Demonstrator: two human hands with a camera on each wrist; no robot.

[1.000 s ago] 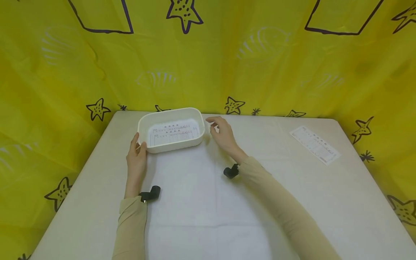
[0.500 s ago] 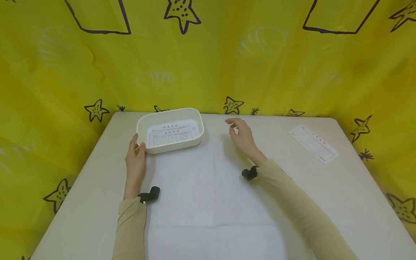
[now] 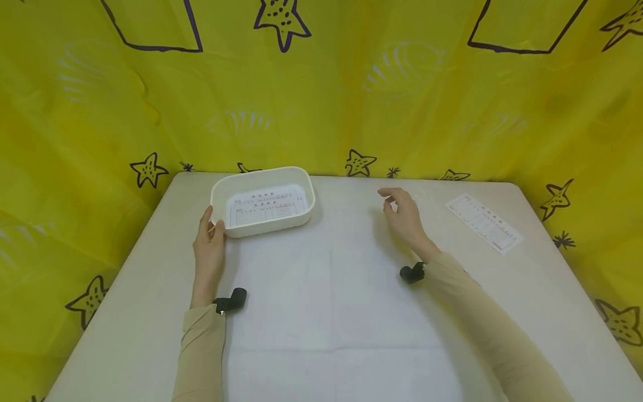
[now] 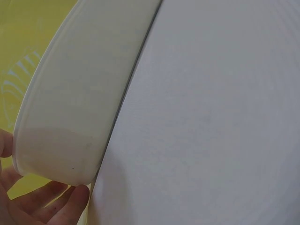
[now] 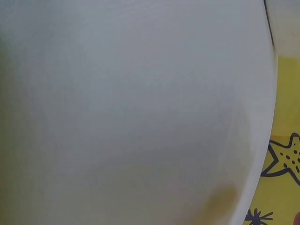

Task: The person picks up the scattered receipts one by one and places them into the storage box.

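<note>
A white rounded plastic tray [image 3: 269, 226] stands at the back left of the table, with printed paper slips [image 3: 266, 210] lying flat and overlapping on its floor. My left hand [image 3: 208, 251] holds the tray's near left corner, thumb on the near side and fingers along the left end; in the left wrist view the fingers [image 4: 70, 206] touch that corner. Loosely bent and with nothing seen in it, my right hand [image 3: 406, 220] hovers over the table between the tray and a single printed paper slip [image 3: 484, 223] at the right. The right wrist view barely catches that hand.
A white cloth covers the table [image 3: 331, 312]. A yellow curtain [image 3: 321, 111] with starfish and fish drawings hangs directly behind its back edge and along both sides. Small black cameras [image 3: 232, 300] sit on both wrists.
My right hand has moved away from the tray's right end, rightward across the table toward the lone slip. The left hand and the tray have stayed in place.
</note>
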